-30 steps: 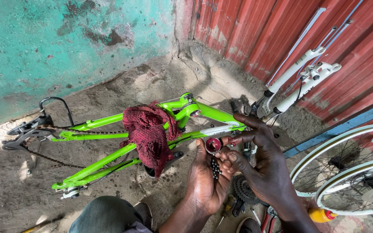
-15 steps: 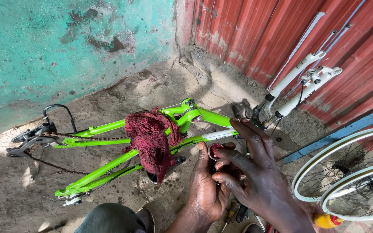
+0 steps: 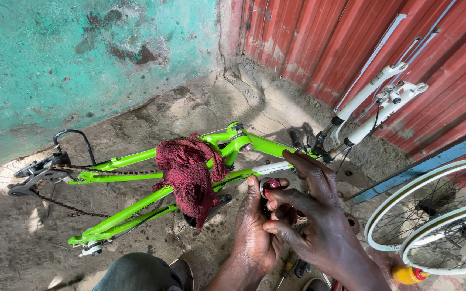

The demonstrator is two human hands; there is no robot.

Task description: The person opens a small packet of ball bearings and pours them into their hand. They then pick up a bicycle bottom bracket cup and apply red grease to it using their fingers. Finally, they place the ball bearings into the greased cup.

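Observation:
My left hand (image 3: 254, 229) grips a small round red and dark bicycle part (image 3: 270, 186), thumb up along its left side. My right hand (image 3: 311, 213) reaches over from the right, its fingertips pinching the same part; most of the part is hidden by my fingers. Just beyond my hands a bright green bicycle frame (image 3: 136, 161) lies on the concrete floor with a dark red rag (image 3: 187, 175) draped over its middle. A loose chain (image 3: 66, 205) and rear derailleur (image 3: 36, 175) hang at the frame's left end.
A white suspension fork (image 3: 376, 102) leans against the red corrugated wall (image 3: 351, 43) at the right. Two white-rimmed wheels (image 3: 432, 215) lie at the right edge, a yellow bottle (image 3: 408, 275) beside them. A teal wall (image 3: 82, 59) stands behind. My knee (image 3: 136, 272) is at the bottom.
My hands have stayed together on the small part, my right fingers closing further over it. The view has shifted slightly.

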